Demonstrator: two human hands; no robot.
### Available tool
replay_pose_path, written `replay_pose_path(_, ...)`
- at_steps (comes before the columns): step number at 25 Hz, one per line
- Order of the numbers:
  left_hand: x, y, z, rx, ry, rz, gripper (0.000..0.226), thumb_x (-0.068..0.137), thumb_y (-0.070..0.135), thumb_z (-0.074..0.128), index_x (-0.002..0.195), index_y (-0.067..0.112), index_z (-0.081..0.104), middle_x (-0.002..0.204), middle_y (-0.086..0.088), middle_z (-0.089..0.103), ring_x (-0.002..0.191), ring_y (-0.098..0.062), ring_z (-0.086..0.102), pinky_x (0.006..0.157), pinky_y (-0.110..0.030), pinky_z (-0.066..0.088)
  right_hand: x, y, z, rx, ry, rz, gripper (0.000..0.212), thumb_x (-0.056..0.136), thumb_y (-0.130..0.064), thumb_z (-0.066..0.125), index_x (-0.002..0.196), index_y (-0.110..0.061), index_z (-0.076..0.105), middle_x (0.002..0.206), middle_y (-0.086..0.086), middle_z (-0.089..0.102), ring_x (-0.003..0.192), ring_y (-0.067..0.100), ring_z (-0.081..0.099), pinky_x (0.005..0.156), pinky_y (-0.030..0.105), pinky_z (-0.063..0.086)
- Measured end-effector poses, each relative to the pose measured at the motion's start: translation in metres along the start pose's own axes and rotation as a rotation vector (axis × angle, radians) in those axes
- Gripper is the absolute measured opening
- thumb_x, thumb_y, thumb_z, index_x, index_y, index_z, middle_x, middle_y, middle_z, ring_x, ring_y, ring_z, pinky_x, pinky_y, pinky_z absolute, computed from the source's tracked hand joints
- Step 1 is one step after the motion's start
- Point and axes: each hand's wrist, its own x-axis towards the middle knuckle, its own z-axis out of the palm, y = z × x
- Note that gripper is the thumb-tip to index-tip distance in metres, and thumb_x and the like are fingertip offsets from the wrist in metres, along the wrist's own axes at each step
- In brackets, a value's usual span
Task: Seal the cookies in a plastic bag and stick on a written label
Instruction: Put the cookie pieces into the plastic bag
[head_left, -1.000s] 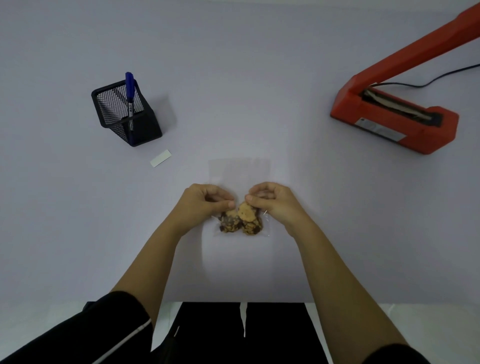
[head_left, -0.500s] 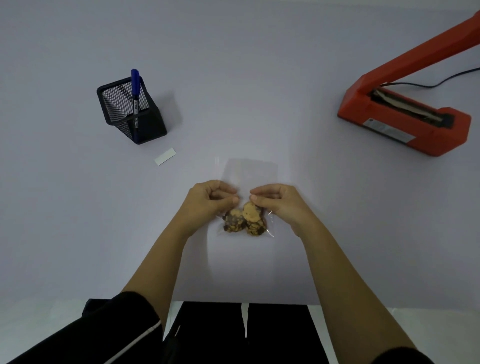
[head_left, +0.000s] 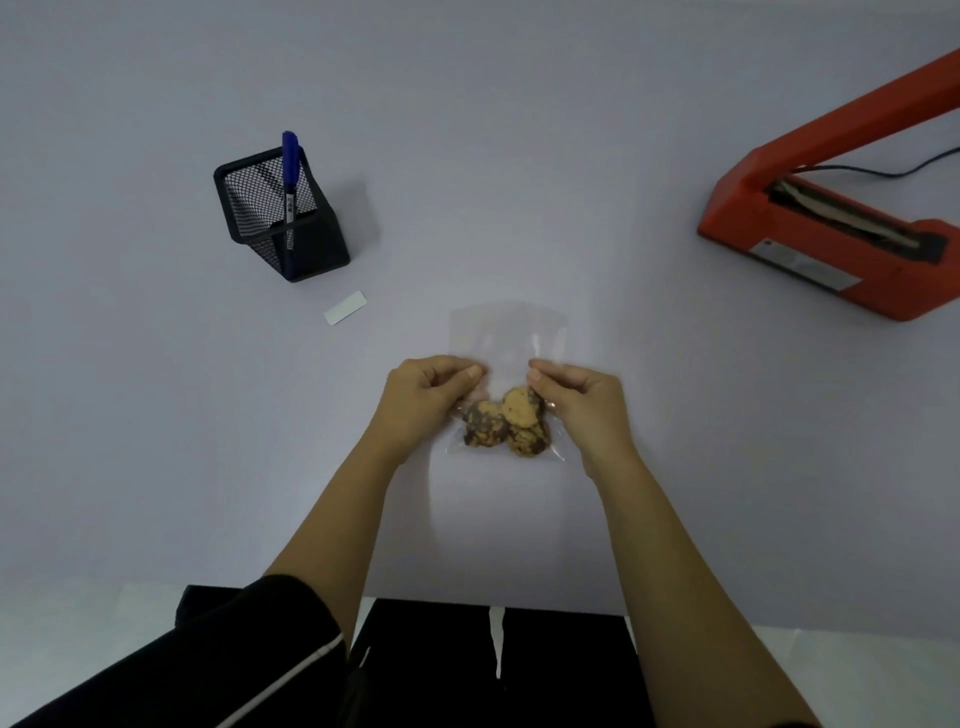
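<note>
A clear plastic bag (head_left: 506, 335) lies flat on the pale table in front of me, its open end pointing away. Several chocolate-chip cookies (head_left: 506, 423) sit inside its near end. My left hand (head_left: 423, 397) pinches the bag's left edge just above the cookies. My right hand (head_left: 584, 402) pinches the right edge at the same height. A small white label (head_left: 345, 307) lies on the table to the upper left of the bag. A blue marker (head_left: 290, 179) stands in a black mesh holder (head_left: 280, 213) beyond the label.
An orange heat sealer (head_left: 831, 244) with its arm raised stands at the right, its black cable running off behind. The table's near edge crosses just above my lap.
Both hands have shifted slightly away from me along the bag's sides, and their thumbs now sit farther apart. More of the cookies shows between them.
</note>
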Motion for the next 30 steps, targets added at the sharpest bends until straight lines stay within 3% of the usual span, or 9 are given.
replay_pose_path(6, -0.001, -0.007, 0.009, 0.374, 0.279, 0.202, 0.014, 0.079, 0.025, 0.072, 0.085, 0.013, 0.075, 0.081, -0.001, 0.058, 0.077, -0.011, 0.053, 0.065, -0.006, 0.037, -0.004, -0.004, -0.002, -0.414, 0.151, -0.258, 0.007, 0.075, -0.02, 0.076, 0.082, -0.02, 0.074, 0.09, -0.005, 0.061, 0.072, -0.001, 0.06, 0.063, 0.0, 0.043)
replay_pose_path(9, 0.001, -0.009, 0.013, 0.491, 0.274, 0.222, 0.017, 0.08, 0.025, 0.071, 0.086, 0.008, 0.07, 0.082, -0.002, 0.053, 0.075, -0.013, 0.05, 0.066, -0.01, 0.039, -0.001, -0.005, -0.003, -0.576, 0.105, -0.287, 0.014, 0.075, -0.021, 0.075, 0.088, -0.018, 0.071, 0.082, -0.002, 0.065, 0.07, 0.006, 0.059, 0.064, 0.007, 0.042)
replay_pose_path(11, -0.002, -0.006, 0.019, 0.522, 0.315, 0.192, 0.027, 0.079, 0.025, 0.071, 0.098, 0.009, 0.06, 0.089, -0.004, 0.053, 0.081, -0.017, 0.052, 0.07, -0.024, 0.045, 0.001, -0.006, -0.001, -0.586, 0.096, -0.27, 0.026, 0.075, -0.021, 0.075, 0.098, -0.018, 0.064, 0.08, -0.002, 0.06, 0.071, 0.01, 0.057, 0.066, 0.016, 0.046)
replay_pose_path(14, -0.006, -0.002, 0.025, 0.596, 0.429, 0.226, 0.05, 0.074, 0.019, 0.074, 0.114, 0.007, 0.047, 0.105, -0.01, 0.049, 0.095, -0.022, 0.045, 0.076, -0.027, 0.038, 0.002, -0.007, 0.0, -0.642, 0.129, -0.287, 0.054, 0.072, -0.022, 0.076, 0.118, -0.016, 0.05, 0.1, 0.002, 0.052, 0.085, 0.013, 0.051, 0.076, 0.024, 0.045)
replay_pose_path(17, -0.002, 0.005, 0.03, 0.687, 0.287, 0.373, 0.025, 0.076, 0.001, 0.063, 0.101, 0.002, 0.058, 0.098, -0.016, 0.055, 0.09, -0.03, 0.05, 0.073, -0.034, 0.044, 0.003, -0.01, 0.001, -0.742, 0.126, -0.359, 0.058, 0.071, -0.02, 0.076, 0.119, -0.014, 0.045, 0.108, 0.003, 0.046, 0.092, 0.014, 0.045, 0.079, 0.025, 0.041)
replay_pose_path(20, 0.006, 0.007, 0.027, 0.685, 0.149, 0.345, 0.013, 0.076, 0.001, 0.057, 0.085, 0.002, 0.067, 0.085, -0.014, 0.063, 0.078, -0.028, 0.058, 0.07, -0.035, 0.047, 0.004, -0.015, 0.003, -0.794, 0.027, -0.421, 0.017, 0.075, -0.014, 0.072, 0.09, -0.015, 0.064, 0.085, 0.002, 0.065, 0.077, 0.015, 0.059, 0.075, 0.034, 0.053)
replay_pose_path(22, 0.009, 0.009, 0.021, 0.672, 0.109, 0.267, 0.011, 0.077, 0.008, 0.061, 0.086, 0.007, 0.069, 0.088, -0.01, 0.065, 0.079, -0.023, 0.06, 0.073, -0.031, 0.048, 0.004, -0.018, 0.003, -0.807, 0.005, -0.43, 0.005, 0.077, -0.012, 0.071, 0.081, -0.014, 0.071, 0.08, 0.003, 0.071, 0.073, 0.014, 0.063, 0.075, 0.032, 0.055)
replay_pose_path(25, 0.012, 0.014, 0.014, 0.688, 0.036, 0.242, 0.008, 0.08, 0.013, 0.066, 0.085, 0.008, 0.069, 0.088, -0.007, 0.067, 0.081, -0.019, 0.06, 0.075, -0.028, 0.048, 0.004, -0.022, 0.003, -0.822, -0.005, -0.421, 0.006, 0.077, -0.014, 0.072, 0.083, -0.012, 0.074, 0.082, 0.005, 0.074, 0.074, 0.015, 0.066, 0.074, 0.024, 0.052)
replay_pose_path(30, 0.014, 0.012, 0.008, 0.803, -0.091, 0.373, 0.008, 0.083, 0.01, 0.062, 0.086, 0.007, 0.069, 0.085, -0.009, 0.066, 0.08, -0.025, 0.06, 0.072, -0.031, 0.045, 0.006, -0.027, 0.005, -0.914, -0.071, -0.462, 0.008, 0.079, -0.01, 0.07, 0.085, -0.01, 0.076, 0.085, 0.008, 0.075, 0.079, 0.02, 0.068, 0.079, 0.032, 0.055)
